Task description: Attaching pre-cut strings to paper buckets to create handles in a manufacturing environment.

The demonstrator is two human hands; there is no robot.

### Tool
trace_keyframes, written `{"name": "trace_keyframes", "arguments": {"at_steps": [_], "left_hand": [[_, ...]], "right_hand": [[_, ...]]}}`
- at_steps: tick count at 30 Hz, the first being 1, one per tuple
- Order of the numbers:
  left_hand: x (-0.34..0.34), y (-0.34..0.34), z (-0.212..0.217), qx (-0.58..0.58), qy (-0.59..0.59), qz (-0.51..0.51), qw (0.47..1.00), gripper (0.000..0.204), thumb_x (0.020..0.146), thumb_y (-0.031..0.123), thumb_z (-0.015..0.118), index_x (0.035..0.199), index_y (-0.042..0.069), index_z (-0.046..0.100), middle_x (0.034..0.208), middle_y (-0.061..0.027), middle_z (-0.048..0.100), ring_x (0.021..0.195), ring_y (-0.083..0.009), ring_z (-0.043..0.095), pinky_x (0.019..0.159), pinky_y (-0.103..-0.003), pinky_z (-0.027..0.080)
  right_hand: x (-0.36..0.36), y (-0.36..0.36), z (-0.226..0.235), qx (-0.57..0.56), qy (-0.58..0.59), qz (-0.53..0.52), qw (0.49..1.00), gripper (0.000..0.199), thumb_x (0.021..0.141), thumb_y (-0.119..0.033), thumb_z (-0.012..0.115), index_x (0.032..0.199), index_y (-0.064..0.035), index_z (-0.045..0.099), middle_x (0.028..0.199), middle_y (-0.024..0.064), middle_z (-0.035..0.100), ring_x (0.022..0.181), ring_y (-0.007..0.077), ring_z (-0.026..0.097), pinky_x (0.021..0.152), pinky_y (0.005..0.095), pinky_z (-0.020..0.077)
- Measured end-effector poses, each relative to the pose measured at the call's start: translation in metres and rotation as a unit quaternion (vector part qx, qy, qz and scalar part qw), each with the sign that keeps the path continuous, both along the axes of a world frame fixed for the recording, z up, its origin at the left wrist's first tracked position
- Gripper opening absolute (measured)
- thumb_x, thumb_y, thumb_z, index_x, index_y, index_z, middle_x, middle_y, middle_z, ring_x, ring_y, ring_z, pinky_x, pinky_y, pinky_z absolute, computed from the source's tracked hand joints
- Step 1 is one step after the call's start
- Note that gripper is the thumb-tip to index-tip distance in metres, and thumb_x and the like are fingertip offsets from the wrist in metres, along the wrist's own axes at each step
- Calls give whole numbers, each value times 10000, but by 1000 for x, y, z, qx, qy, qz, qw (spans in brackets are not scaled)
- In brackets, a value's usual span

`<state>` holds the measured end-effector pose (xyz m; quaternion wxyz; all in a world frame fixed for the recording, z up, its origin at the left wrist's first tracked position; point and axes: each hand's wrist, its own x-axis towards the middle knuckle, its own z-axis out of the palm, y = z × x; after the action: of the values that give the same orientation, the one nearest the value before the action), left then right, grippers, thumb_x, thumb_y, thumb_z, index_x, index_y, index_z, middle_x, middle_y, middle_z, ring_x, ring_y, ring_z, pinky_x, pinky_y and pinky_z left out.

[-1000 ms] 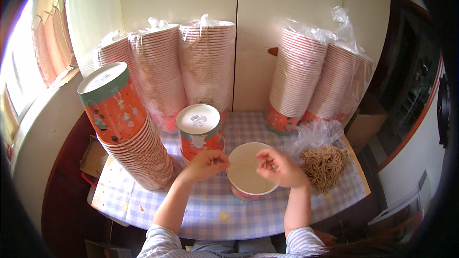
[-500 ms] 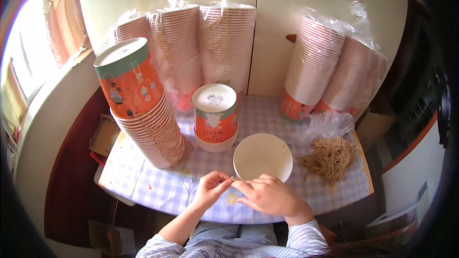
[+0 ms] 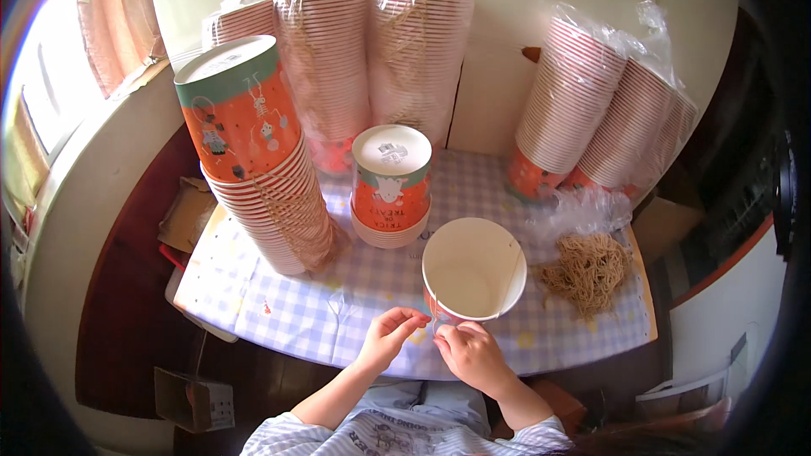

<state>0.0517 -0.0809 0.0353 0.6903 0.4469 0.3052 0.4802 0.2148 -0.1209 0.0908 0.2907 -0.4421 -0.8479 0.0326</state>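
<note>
Both hands, left [image 3: 390, 336] and right [image 3: 470, 353], meet with fingertips pinched.

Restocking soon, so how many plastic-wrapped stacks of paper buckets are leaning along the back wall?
5: three at back left and centre, two at back right. More may be hidden behind.

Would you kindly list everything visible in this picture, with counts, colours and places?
Open bucket: one, white inside, orange outside, table front, at the hands.
Short stack: one, orange, upside down, table centre.
Tall stack: one, orange and green, leaning, table left.
Bagged stacks: several, pink-white, back wall and right.
String pile: one, tan, table right.
Tablecloth: one, lilac check.
Left hand: pinching something thin, too small to tell.
Right hand: at the open bucket's base.
</note>
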Motion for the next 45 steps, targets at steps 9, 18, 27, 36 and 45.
{"name": "trace_keyframes", "arguments": {"at_steps": [9,18,27,36,45], "left_hand": [[10,-7,-8,-99,-91,-72,988,185,843,100,536,993,3,588,955,-54,611,900,-104,530,792,-249,403],[16,-9,-18,-164,-188,-107,963,129,832,116,566,928,39,606,899,-26,610,809,-88,529,737,-227,399],[27,-12,-10,-164,-186,-45,968,78,828,127,575,854,54,589,815,5,584,724,-63,492,666,-201,373],[24,-4,-5,-176,-247,-8,953,84,842,129,540,833,46,549,762,-4,547,685,-85,482,640,-218,379],[27,14,13,-156,-216,28,963,89,829,131,566,821,43,554,746,2,543,676,-84,465,618,-212,358]], "right_hand": [[-4,-6,-13,1,72,-10,997,169,715,-56,634,826,-72,507,685,63,572,675,247,561,682,350,437],[-1,-7,-18,-41,119,-27,992,193,704,-38,627,854,-74,510,722,58,600,666,239,574,663,341,437],[1,-2,-16,18,92,-57,994,49,737,-89,596,748,-75,550,578,67,567,542,218,570,564,330,436],[-1,-1,-5,-18,46,1,999,45,696,-67,611,721,-93,586,600,34,584,569,181,575,612,299,409],[17,2,-4,-32,33,68,997,66,679,-81,647,719,-100,598,616,6,590,579,147,564,677,305,402]]}}
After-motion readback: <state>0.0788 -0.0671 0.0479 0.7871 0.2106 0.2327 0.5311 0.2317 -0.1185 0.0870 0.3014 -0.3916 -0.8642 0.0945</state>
